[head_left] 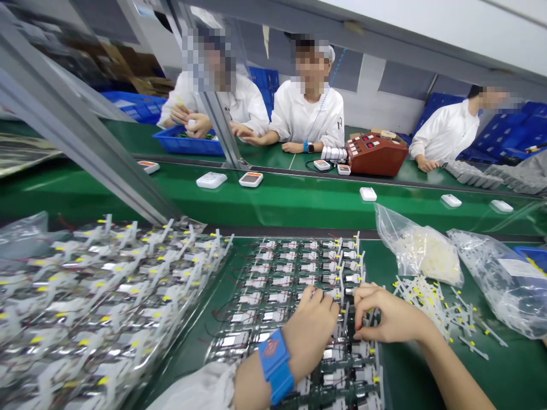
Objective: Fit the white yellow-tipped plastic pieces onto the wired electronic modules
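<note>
A clear plastic tray (222, 354) in front of me holds rows of small white-and-black parts (307, 266) with thin red wires. My left hand (308, 329), wearing a blue wrist strap (276, 364), rests over the tray's middle with its fingers curled down among the parts. Beside it, at the tray's right side, my right hand (387, 313) has its thumb and fingers bent together in a pinch. Whatever either hand grips is too small or hidden. White strips with yellow pieces (421, 296) lie heaped on the table right of my right hand.
A second tray (171, 336), full of parts with white strips, lies at left. Plastic bags (431, 253) sit at right. Behind runs a green conveyor (294, 199) carrying white devices (251, 179). Several co-workers in white sit across it, near a brown box (378, 156). A metal post (85, 119) slants at left.
</note>
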The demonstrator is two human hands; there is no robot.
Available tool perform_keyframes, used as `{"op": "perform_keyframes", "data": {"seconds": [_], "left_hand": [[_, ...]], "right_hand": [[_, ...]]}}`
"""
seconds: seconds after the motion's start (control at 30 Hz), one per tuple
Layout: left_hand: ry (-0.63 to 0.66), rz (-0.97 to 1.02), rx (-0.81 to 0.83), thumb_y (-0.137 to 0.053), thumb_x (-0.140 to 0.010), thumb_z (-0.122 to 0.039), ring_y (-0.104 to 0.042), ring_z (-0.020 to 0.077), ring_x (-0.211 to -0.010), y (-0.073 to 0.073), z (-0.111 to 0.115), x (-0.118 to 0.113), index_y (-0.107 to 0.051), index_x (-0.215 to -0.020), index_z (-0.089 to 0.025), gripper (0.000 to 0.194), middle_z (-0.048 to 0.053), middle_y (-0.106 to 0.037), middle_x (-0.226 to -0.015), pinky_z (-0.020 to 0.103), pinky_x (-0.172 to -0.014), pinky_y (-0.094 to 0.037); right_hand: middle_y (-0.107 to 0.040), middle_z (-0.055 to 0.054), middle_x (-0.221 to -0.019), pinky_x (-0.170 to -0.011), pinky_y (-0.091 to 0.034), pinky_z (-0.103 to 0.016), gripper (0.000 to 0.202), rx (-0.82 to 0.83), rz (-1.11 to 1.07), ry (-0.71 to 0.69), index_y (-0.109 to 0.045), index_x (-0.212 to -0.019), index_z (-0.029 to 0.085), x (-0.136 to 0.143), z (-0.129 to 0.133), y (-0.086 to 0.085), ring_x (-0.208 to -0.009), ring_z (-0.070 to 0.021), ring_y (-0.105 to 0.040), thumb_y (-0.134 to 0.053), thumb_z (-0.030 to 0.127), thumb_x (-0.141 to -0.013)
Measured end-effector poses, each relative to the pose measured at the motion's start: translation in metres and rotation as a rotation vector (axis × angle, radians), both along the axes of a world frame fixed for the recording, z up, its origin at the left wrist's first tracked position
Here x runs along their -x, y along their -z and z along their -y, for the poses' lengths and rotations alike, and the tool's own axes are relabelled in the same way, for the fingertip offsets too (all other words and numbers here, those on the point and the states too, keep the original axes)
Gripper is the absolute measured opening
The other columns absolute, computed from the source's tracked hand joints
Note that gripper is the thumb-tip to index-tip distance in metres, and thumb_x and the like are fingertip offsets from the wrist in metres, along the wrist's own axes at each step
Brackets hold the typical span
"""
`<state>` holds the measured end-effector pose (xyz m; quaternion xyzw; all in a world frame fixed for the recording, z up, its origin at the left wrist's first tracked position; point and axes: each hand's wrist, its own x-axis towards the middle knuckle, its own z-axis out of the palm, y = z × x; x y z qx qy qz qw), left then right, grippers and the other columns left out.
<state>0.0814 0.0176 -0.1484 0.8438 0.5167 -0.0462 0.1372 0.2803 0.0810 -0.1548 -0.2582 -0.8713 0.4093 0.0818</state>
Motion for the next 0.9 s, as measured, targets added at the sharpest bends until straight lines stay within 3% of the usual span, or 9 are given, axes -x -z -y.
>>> {"op": "perform_keyframes", "data": {"seconds": [0.1, 0.17, 0.23, 0.4, 0.53, 0.63, 0.77, 0.9], "left_hand": [[0.003, 0.052, -0.043, -0.069, -0.079, -0.020, -0.058, 0.0299, -0.096, -0.004, -0.002, 0.004, -0.062, -0.094, -0.013, 0.017, 0.009, -0.067, -0.097, 0.048, -0.092, -0.040], [0.039, 0.111, -0.126, -0.060, -0.083, -0.013, -0.058, 0.0263, -0.089, -0.008, -0.006, 0.010, -0.060, -0.088, -0.014, 0.005, 0.007, -0.065, -0.090, 0.045, -0.087, -0.041], [0.062, 0.200, -0.242, -0.050, -0.086, -0.003, -0.055, 0.0217, -0.080, -0.013, -0.011, 0.017, -0.057, -0.080, -0.016, 0.016, 0.004, -0.062, -0.082, 0.040, -0.080, -0.040], [0.002, 0.725, -0.594, -0.049, -0.092, -0.007, -0.037, 0.0132, -0.061, -0.025, -0.019, 0.029, -0.033, -0.059, -0.020, 0.038, -0.005, -0.037, -0.061, 0.029, -0.062, -0.031], [-0.020, 1.032, -0.729, -0.050, -0.089, -0.002, -0.026, 0.0113, -0.055, -0.032, -0.016, 0.031, -0.019, -0.059, -0.020, 0.047, -0.007, -0.023, -0.058, 0.028, -0.057, -0.026], [0.010, 1.049, -0.745, -0.048, -0.090, -0.004, -0.027, 0.0111, -0.053, -0.039, -0.012, 0.030, -0.020, -0.058, -0.021, 0.046, -0.007, -0.025, -0.055, 0.028, -0.056, -0.028], [0.029, 0.961, -0.667, -0.035, -0.097, -0.016, -0.036, 0.0127, -0.053, -0.047, -0.006, 0.027, -0.033, -0.057, -0.021, 0.040, -0.003, -0.039, -0.053, 0.031, -0.056, -0.032], [0.011, 0.928, -0.589, -0.038, -0.098, -0.020, -0.047, 0.0120, -0.053, -0.052, 0.004, 0.019, -0.047, -0.058, -0.019, 0.041, -0.001, -0.053, -0.055, 0.033, -0.066, -0.043]], "right_hand": [[-0.058, 0.005, -0.081, -0.086, -0.039, -0.029, 0.015, 0.000, -0.013, 0.000, -0.067, -0.073, 0.021, 0.001, -0.001, 0.001, -0.084, -0.0138, -0.057, -0.081, 0.017, -0.071], [-0.058, 0.004, -0.079, -0.085, -0.041, -0.028, 0.015, -0.002, -0.021, -0.001, -0.067, -0.073, 0.020, 0.002, -0.001, 0.002, -0.083, -0.0138, -0.057, -0.082, 0.016, -0.070], [-0.058, 0.005, -0.078, -0.083, -0.042, -0.028, 0.015, -0.008, -0.023, -0.010, -0.067, -0.072, 0.020, 0.004, 0.000, 0.003, -0.081, -0.0135, -0.057, -0.082, 0.015, -0.070], [-0.057, 0.004, -0.078, -0.089, -0.039, -0.031, 0.015, -0.105, 0.013, -0.021, -0.068, -0.071, 0.021, 0.011, 0.007, 0.011, -0.086, -0.0151, -0.056, -0.082, 0.014, -0.070], [-0.057, 0.002, -0.081, -0.084, -0.040, -0.032, 0.021, -0.182, 0.012, -0.025, -0.068, -0.073, 0.022, 0.016, 0.010, 0.012, -0.087, -0.0176, -0.054, -0.085, 0.034, -0.069], [-0.058, 0.001, -0.079, -0.079, -0.040, -0.031, 0.026, -0.264, -0.075, 0.024, -0.064, -0.081, 0.020, 0.016, 0.007, 0.011, -0.083, -0.0175, -0.053, -0.078, 0.042, -0.076], [-0.057, -0.001, -0.072, -0.070, -0.036, -0.032, 0.023, -0.545, -0.165, 0.135, -0.058, -0.077, 0.018, 0.009, -0.005, 0.020, -0.074, -0.0183, -0.049, -0.056, 0.035, -0.093], [-0.056, -0.004, -0.070, -0.064, -0.032, -0.033, 0.023, -0.788, -0.226, 0.179, -0.057, -0.079, 0.018, 0.000, -0.017, 0.033, -0.070, -0.0198, -0.045, -0.044, 0.027, -0.096]]}}
